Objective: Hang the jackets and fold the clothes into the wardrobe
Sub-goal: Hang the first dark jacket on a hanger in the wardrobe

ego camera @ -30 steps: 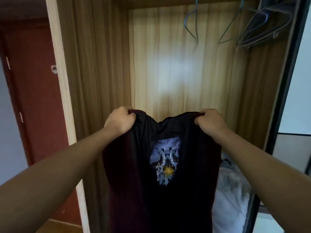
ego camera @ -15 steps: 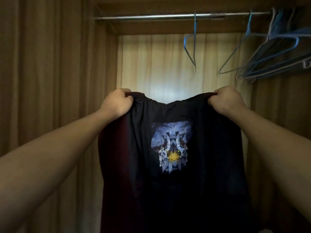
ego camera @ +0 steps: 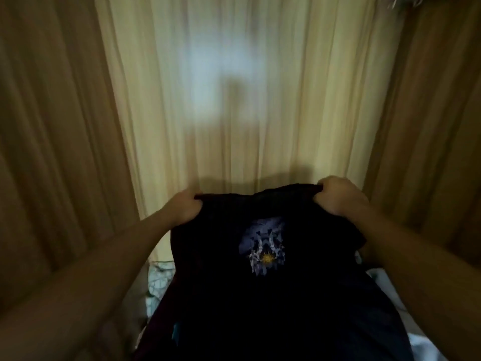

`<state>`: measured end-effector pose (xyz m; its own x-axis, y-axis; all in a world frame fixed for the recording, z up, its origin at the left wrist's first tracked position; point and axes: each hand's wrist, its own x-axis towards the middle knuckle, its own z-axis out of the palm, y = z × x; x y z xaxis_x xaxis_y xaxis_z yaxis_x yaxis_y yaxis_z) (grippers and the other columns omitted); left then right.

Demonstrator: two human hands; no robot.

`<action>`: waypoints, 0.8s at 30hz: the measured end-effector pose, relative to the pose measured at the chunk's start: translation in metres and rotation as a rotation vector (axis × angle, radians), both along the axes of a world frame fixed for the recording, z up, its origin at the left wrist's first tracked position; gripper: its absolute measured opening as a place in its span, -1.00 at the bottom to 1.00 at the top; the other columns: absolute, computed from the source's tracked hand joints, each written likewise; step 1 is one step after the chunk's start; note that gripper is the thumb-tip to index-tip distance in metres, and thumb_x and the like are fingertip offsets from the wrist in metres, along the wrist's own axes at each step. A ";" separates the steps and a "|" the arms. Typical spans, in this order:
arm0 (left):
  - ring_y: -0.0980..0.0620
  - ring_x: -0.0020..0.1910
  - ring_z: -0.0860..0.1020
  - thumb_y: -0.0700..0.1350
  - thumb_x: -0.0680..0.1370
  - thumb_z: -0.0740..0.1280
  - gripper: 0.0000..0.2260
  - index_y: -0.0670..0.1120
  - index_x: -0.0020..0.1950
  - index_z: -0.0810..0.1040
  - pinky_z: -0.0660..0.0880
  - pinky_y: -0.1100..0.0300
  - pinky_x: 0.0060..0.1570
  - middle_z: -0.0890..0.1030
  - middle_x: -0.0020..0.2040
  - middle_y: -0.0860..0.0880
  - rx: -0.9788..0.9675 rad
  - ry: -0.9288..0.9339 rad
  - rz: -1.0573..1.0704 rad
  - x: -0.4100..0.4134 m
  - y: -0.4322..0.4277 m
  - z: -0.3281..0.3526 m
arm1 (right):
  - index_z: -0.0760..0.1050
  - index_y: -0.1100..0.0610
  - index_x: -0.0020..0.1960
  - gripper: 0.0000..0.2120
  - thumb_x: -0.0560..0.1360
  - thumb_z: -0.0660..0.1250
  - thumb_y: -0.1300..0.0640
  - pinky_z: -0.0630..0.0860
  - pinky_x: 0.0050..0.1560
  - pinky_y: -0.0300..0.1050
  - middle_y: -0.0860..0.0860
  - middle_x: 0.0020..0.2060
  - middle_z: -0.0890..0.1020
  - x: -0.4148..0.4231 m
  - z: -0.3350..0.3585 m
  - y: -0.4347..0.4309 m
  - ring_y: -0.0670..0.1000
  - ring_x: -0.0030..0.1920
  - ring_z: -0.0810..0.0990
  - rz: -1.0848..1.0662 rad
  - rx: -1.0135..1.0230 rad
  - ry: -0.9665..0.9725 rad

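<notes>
A black T-shirt point(ego camera: 260, 303) with a blue and yellow print on it hangs in front of me inside the wooden wardrobe point(ego camera: 65, 126). My left hand point(ego camera: 186, 208) grips its top left corner. My right hand point(ego camera: 341, 198) grips its top right corner. The cloth stretches between both fists and drops out of view at the bottom. The frame is blurred.
The wardrobe's pale back panel point(ego camera: 247, 87) fills the middle, with darker side walls left and right point(ego camera: 437, 113). Patterned cloth point(ego camera: 156, 282) lies low at the left and white fabric point(ego camera: 385, 282) low at the right. Hanger tips point(ego camera: 406, 1) show at the top right.
The view has tipped downward, so the rail and most hangers have left the frame. Both hands have lowered the shirt and hold it deeper inside the wardrobe.
</notes>
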<state>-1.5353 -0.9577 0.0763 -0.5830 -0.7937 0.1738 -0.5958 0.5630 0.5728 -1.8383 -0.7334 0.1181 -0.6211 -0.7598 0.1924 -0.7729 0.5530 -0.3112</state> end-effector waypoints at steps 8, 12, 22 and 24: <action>-0.06 0.18 0.56 -0.01 0.59 0.19 -0.68 -0.04 0.27 0.58 0.47 0.03 0.24 0.58 0.20 0.02 0.115 -0.267 -0.109 -0.015 -0.027 -0.111 | 0.54 0.05 0.31 -0.60 0.56 0.20 -0.08 0.53 0.17 0.00 0.11 0.28 0.59 -0.012 -0.126 -0.008 0.14 0.22 0.59 -0.049 0.346 -0.117; -0.02 0.14 0.55 -0.06 0.63 0.25 -0.69 -0.17 0.30 0.54 0.39 0.25 0.03 0.60 0.20 -0.08 0.057 -0.315 -0.174 -0.019 -0.022 -0.133 | 0.52 0.10 0.31 -0.70 0.66 0.17 0.03 0.47 0.12 -0.03 0.12 0.25 0.61 -0.001 -0.140 -0.008 0.12 0.23 0.59 -0.058 0.392 -0.063; 0.00 0.30 0.51 0.10 0.61 0.33 -0.45 -0.04 0.55 0.33 0.37 0.25 0.16 0.49 0.43 -0.08 0.060 -0.300 -0.231 -0.002 0.007 0.014 | 0.32 0.05 0.56 -0.22 0.51 0.26 -0.41 0.43 0.27 -0.08 0.09 0.49 0.41 0.028 -0.012 0.009 0.10 0.42 0.45 0.073 0.225 -0.082; 0.02 0.23 0.52 0.12 0.61 0.31 -0.49 0.01 0.54 0.35 0.43 0.22 0.16 0.50 0.40 -0.08 0.026 -0.299 -0.228 -0.001 0.015 0.052 | 0.32 0.03 0.55 -0.28 0.53 0.28 -0.34 0.42 0.22 -0.10 0.07 0.49 0.41 0.037 0.026 0.012 0.08 0.42 0.43 0.093 0.172 -0.057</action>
<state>-1.5363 -0.9431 0.1279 -0.7675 -0.6392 -0.0493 -0.5996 0.6885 0.4080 -1.8009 -0.7216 0.1443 -0.5532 -0.8328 0.0219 -0.8069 0.5291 -0.2628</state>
